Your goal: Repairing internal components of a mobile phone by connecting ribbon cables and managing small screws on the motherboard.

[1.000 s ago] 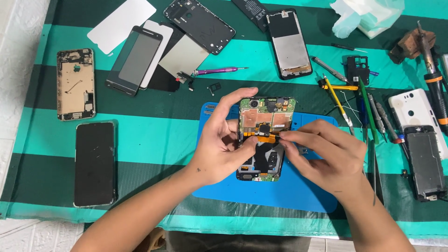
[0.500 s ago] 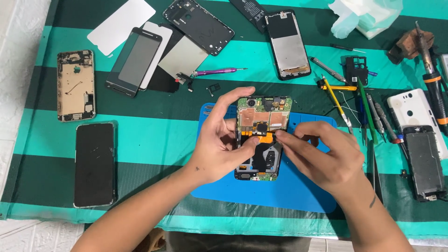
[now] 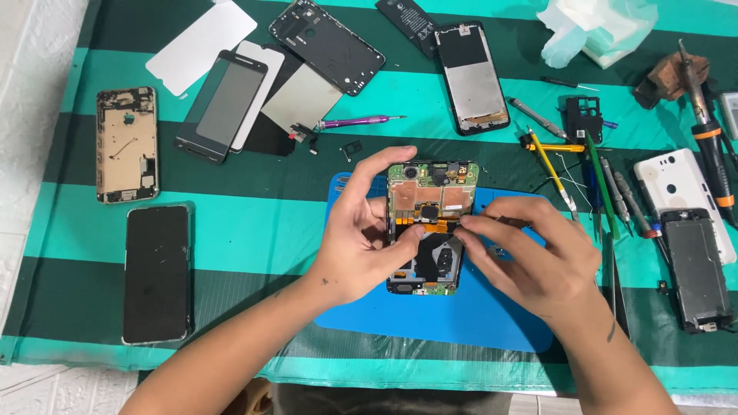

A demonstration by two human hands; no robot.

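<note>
An opened phone (image 3: 430, 196) with its green circuit board and an orange flex strip showing is held above a blue work mat (image 3: 461, 323). My left hand (image 3: 361, 230) grips the phone along its left edge, with the thumb pressed on the middle of the board. My right hand (image 3: 530, 257) comes in from the right, its fingertips pinched at the orange strip beside the phone's right edge. Whether the fingers hold a small tool there is hidden.
Phone frames, screens and back covers lie across the striped green cloth: a gold frame (image 3: 127, 144), a black phone (image 3: 157, 273), a black frame (image 3: 471, 77). A purple screwdriver (image 3: 357, 121), yellow tweezers (image 3: 550, 154), a soldering iron (image 3: 711, 131) and a white cover (image 3: 684, 192) lie around.
The phone has shifted slightly up and right in my left hand. My right-hand fingers have moved in closer to the orange strip.
</note>
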